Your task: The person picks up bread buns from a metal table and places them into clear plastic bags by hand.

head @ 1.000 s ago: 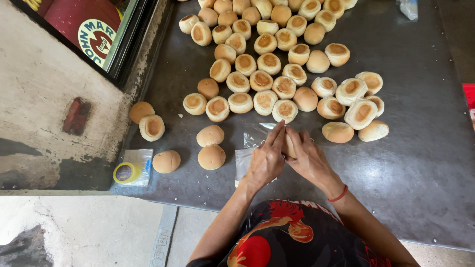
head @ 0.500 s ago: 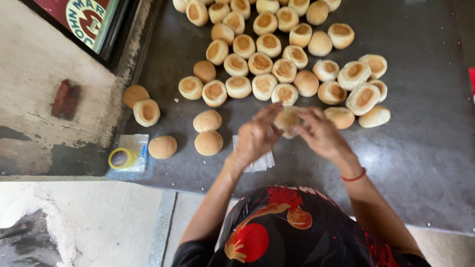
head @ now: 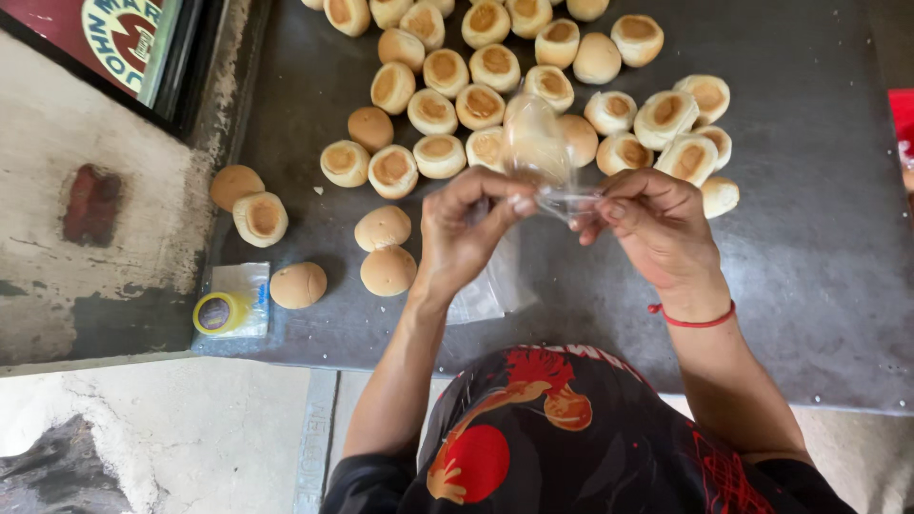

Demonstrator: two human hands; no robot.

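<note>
Clear bag [head: 538, 152] — thin, limp, slippery | mouth pinched by left hand [head: 466, 233] and right hand [head: 657, 224] | bun inside soft — best gripped at bag's neck

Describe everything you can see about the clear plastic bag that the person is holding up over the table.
The clear plastic bag is small, thin and see-through, and looks like soft glossy film. It stands upright above the dark table, its rounded top puffed out, with one pale bun seeming to sit inside. Its lower end is gathered into a twisted neck. The left hand and the right hand both pinch that neck with their fingertips. Behind it lie many loose buns.
</note>
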